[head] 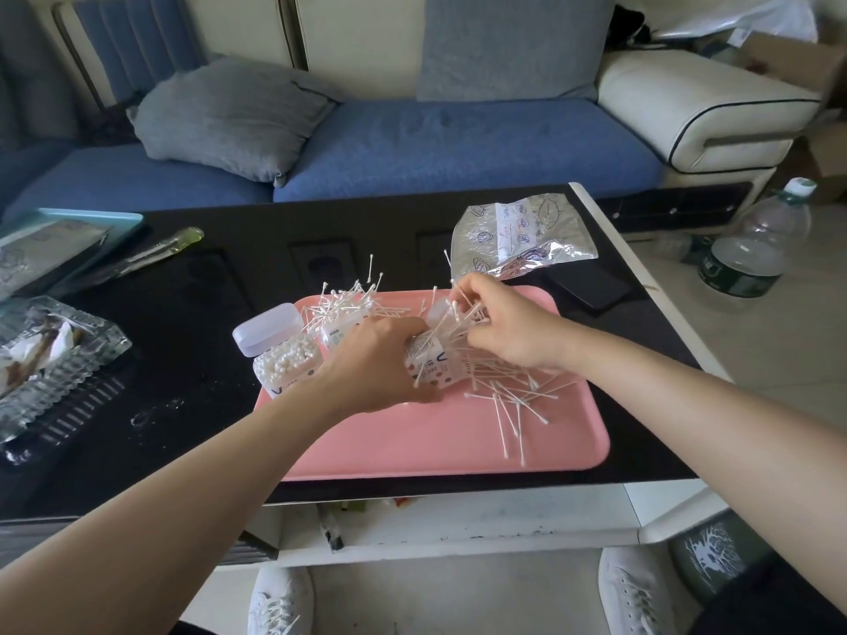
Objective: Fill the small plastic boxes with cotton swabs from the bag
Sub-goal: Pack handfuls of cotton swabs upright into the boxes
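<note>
Head view, left hand [380, 359] gripping box [435, 366], bag [518, 236] behind tray [412, 442]

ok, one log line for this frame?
left hand: grips tilted box | right hand: pinches swab bunch at box | filled box: lid open | loose swabs: on pink tray | bag: beyond tray

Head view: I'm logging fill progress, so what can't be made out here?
All in the head view:
- Fill level of held box: hidden by left hand, right hand and swabs in its grip.
- Most of middle box: behind swab heap and left hand.
- Contents of bag: lost in crinkled, glaring film.
- Part of glass dish: cut off by left edge.
</note>
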